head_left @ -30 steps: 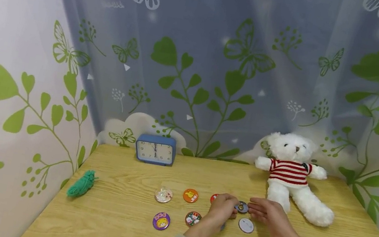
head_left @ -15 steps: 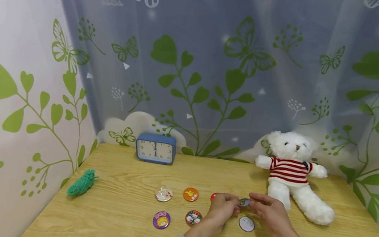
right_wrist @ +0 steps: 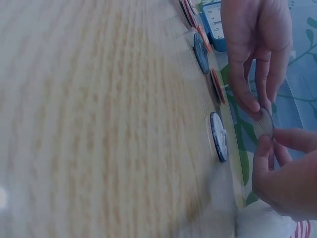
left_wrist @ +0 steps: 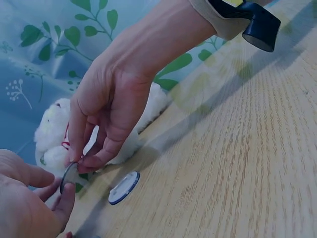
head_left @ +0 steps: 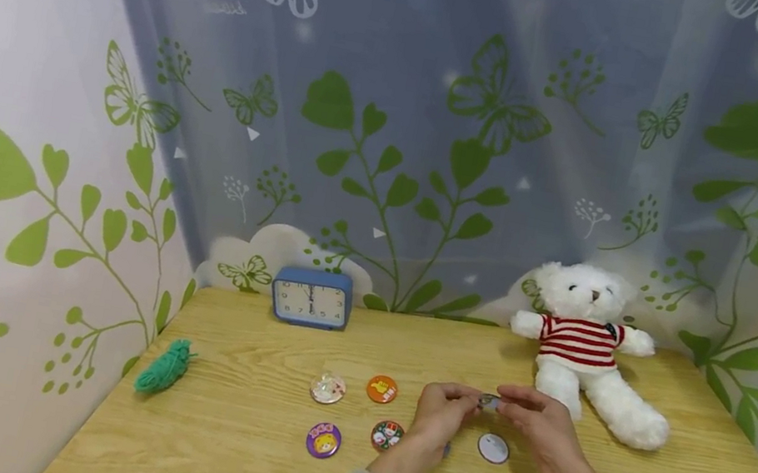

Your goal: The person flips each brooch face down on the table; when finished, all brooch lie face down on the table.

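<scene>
Head view: left hand [head_left: 437,413], right hand [head_left: 542,431], fingers [head_left: 520,396] closely pinched on opposite edges of grey badge [head_left: 490,402] (gap to white badge [head_left: 493,449])

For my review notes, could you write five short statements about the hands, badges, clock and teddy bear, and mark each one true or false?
1. The left hand and right hand both hold one pin badge. True.
2. The right hand is empty. False: it pinches that badge's edge.
3. A white-backed badge lies pin side up on the wooden table. True.
4. In the head view, the blue clock stands left of the white teddy bear. True.
5. The teddy bear lies face down. False: it sits facing the camera.
</scene>
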`<state>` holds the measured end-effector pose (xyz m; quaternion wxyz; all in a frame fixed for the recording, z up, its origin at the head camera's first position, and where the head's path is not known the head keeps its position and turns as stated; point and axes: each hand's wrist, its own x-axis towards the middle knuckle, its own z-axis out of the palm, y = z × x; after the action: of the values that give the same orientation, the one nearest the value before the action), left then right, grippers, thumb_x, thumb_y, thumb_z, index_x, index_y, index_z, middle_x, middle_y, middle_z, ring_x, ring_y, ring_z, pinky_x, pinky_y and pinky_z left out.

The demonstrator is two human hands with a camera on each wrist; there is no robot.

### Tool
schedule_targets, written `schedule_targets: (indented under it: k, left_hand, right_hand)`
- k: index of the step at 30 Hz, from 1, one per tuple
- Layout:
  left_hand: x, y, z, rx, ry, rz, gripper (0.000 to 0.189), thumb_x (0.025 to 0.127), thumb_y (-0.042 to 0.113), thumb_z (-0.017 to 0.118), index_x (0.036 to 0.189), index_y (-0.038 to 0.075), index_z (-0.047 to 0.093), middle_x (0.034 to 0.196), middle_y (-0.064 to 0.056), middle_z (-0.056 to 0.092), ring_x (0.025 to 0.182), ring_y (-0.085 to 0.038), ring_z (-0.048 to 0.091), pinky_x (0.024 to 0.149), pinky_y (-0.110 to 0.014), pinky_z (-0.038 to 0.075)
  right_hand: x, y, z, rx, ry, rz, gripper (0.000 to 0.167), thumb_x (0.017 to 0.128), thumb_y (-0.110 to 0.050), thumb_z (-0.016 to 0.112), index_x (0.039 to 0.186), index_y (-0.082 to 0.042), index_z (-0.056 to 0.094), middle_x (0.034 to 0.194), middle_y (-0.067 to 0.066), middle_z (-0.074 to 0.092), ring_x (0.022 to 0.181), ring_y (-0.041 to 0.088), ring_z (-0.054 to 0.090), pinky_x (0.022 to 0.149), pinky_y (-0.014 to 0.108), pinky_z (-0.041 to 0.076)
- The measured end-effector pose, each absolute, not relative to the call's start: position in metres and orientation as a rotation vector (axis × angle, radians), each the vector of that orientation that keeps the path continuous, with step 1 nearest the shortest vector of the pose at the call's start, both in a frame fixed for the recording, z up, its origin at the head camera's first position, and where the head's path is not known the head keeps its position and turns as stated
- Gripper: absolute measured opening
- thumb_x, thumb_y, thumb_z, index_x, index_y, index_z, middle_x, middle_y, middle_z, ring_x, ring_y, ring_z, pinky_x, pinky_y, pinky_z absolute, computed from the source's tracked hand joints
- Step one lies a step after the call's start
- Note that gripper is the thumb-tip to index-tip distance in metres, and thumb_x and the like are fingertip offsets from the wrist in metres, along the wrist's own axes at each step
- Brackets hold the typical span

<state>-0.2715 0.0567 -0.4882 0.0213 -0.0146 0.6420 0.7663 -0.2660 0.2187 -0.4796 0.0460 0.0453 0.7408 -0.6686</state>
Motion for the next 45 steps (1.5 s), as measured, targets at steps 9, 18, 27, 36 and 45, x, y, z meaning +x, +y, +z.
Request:
schedule_targets:
  k: [9, 18, 27, 36, 45]
  left_hand:
    - [-0.2737, 0.0560, -0.4928, -0.021, 1.841, 2.504, 0.016, 0.086, -0.020, 0.065, 0.101, -0.014, 0.067, 0.096, -0.017, 0.068, 0.077, -0.015, 0.064, 0.080, -0.031, 0.062]
    - [-0.2757, 0.0560, -0.4935, -0.049, 1.804, 2.510, 0.020, 0.088, -0.018, 0.065, 0.107, -0.015, 0.067, 0.089, -0.012, 0.067, 0.074, -0.013, 0.064, 0.081, -0.034, 0.063]
    - [-0.2746, 0.0556, -0.4913, -0.042, 1.831, 2.497, 0.013, 0.090, -0.014, 0.067, 0.102, -0.012, 0.072, 0.092, -0.013, 0.069, 0.078, -0.013, 0.066, 0.088, -0.041, 0.063]
    - [-0.2736, 0.0522, -0.4887, -0.056, 1.763, 2.502, 0.012, 0.095, -0.006, 0.066, 0.105, -0.010, 0.073, 0.087, -0.012, 0.067, 0.070, -0.015, 0.070, 0.081, -0.038, 0.065]
    - [-0.2749, 0.0512, -0.4907, -0.076, 1.647, 2.547, 0.014, 0.099, 0.000, 0.065, 0.105, -0.011, 0.071, 0.084, -0.013, 0.070, 0.072, -0.016, 0.072, 0.078, -0.031, 0.064]
  right_hand:
    - [-0.2655, 0.2154, -0.4809, 0.134, 2.283, -2.035, 0.040, 0.098, -0.002, 0.065, 0.134, 0.012, 0.056, 0.112, 0.005, 0.069, 0.093, 0.007, 0.065, 0.084, 0.025, 0.056]
    - [-0.2669, 0.2149, -0.4835, 0.115, 2.222, -2.098, 0.043, 0.100, -0.001, 0.062, 0.138, 0.014, 0.050, 0.106, 0.001, 0.069, 0.092, 0.006, 0.064, 0.082, 0.023, 0.057]
    - [-0.2643, 0.2119, -0.4801, 0.140, 2.263, -2.079, 0.037, 0.104, -0.006, 0.058, 0.135, 0.013, 0.054, 0.118, 0.009, 0.065, 0.097, 0.007, 0.065, 0.089, 0.024, 0.058]
    - [-0.2657, 0.2085, -0.4792, 0.151, 2.305, -2.091, 0.032, 0.102, -0.003, 0.061, 0.129, 0.013, 0.056, 0.111, 0.008, 0.064, 0.096, 0.008, 0.064, 0.089, 0.024, 0.058]
    - [-0.2635, 0.2092, -0.4804, 0.134, 2.414, -1.992, 0.028, 0.100, -0.011, 0.068, 0.122, 0.007, 0.066, 0.111, 0.005, 0.068, 0.099, 0.012, 0.061, 0.090, 0.030, 0.054]
